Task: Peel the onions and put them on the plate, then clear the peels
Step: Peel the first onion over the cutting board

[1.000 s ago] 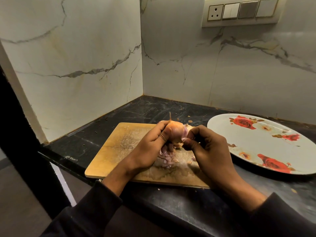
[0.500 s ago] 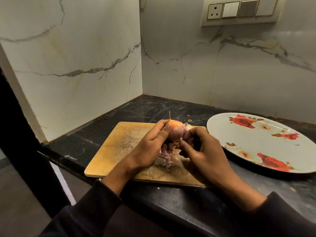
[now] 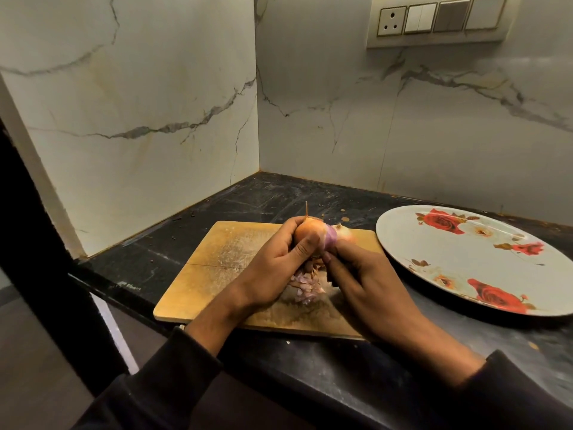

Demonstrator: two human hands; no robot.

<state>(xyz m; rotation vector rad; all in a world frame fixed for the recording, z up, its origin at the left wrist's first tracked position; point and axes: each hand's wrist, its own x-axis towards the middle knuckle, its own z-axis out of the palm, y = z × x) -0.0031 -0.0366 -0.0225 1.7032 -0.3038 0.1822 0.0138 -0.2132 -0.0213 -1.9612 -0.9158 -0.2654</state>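
Observation:
My left hand (image 3: pixel 273 268) grips an onion (image 3: pixel 313 232) with orange-brown skin and a purple patch where skin has come off, held above the wooden cutting board (image 3: pixel 217 268). A thin dry stem sticks up from it. My right hand (image 3: pixel 362 280) pinches at the onion's right underside with thumb and fingers. A second onion (image 3: pixel 344 232) sits just behind, partly hidden by my right hand. Loose purple peels (image 3: pixel 305 288) lie on the board under my hands. The white plate with red roses (image 3: pixel 477 262) rests to the right with no onion on it.
The black stone counter (image 3: pixel 148 268) fills a corner between two white marble walls. Its front edge runs just below the board. A switch and socket panel (image 3: pixel 437 20) is on the back wall. Small peel bits (image 3: pixel 344 218) lie behind the board.
My right hand has moved in closer under the onion and to its right side. More purple flesh shows on the onion. The left hand keeps the same grip.

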